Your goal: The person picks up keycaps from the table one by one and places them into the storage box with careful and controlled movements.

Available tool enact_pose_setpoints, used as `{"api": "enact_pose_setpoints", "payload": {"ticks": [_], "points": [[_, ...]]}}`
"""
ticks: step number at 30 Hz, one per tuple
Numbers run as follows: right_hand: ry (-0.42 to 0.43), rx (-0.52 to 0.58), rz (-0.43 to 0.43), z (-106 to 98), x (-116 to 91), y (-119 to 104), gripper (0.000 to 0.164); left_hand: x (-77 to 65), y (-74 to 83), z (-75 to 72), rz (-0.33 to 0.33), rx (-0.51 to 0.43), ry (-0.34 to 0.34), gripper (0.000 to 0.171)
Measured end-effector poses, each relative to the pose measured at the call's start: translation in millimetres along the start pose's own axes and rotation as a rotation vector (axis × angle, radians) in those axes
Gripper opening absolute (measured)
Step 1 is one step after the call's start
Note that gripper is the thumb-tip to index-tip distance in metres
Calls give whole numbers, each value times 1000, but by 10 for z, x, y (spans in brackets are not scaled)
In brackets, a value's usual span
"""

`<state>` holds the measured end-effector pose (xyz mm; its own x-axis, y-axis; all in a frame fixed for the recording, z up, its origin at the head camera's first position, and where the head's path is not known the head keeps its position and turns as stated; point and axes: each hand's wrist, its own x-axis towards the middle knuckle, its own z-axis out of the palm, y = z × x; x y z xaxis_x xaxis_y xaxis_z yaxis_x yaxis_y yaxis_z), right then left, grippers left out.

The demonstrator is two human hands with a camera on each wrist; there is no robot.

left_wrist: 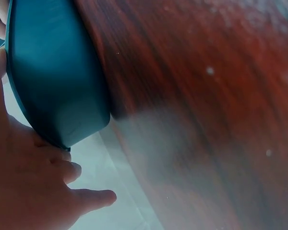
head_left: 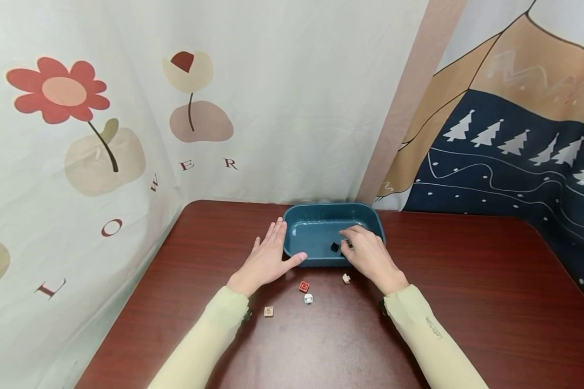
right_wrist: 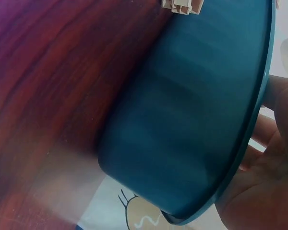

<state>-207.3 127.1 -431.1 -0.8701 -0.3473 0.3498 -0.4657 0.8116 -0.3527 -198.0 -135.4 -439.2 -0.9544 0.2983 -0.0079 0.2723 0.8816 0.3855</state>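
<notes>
A blue plastic basin (head_left: 297, 262) sits toward the back of the table. My left hand (head_left: 267, 256) rests against its left end with straight fingers, thumb over the near rim. Inside the basin, my right hand (head_left: 370, 254) reaches down with bent fingers beside a black keycap (head_left: 334, 247). Another small piece (head_left: 349, 243) shows between those fingers; whether they pinch it is unclear. On the table before the basin lie a red keycap (head_left: 304, 286), a white keycap (head_left: 309, 298), a beige keycap (head_left: 269, 312) and a cream keycap (head_left: 346, 278), its hollow underside seen in the right wrist view.
The dark red wooden table (head_left: 467, 302) extends to both sides of the basin. Close behind it hangs a white curtain (head_left: 292, 108) with printed flowers. A printed cloth with trees (head_left: 506, 156) hangs at the right.
</notes>
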Motion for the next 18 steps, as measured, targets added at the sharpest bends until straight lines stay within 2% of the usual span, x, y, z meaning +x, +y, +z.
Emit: {"api": "enact_pose_setpoints", "payload": {"ticks": [4,9,14,18], "points": [[45,-3,-41,-35,-53,-9,27,-2,6,-8,-4,-10,-12,107],[86,2,-135,-81,-149,-31,31,-7,4,-4,-7,-15,-16,107],[107,29,-263,-139,-261,-63,33,-7,2,3,-8,-28,-14,108],[116,-3,-380,-186,-355,-104,33,-8,3,4,-9,-38,-8,107]]}}
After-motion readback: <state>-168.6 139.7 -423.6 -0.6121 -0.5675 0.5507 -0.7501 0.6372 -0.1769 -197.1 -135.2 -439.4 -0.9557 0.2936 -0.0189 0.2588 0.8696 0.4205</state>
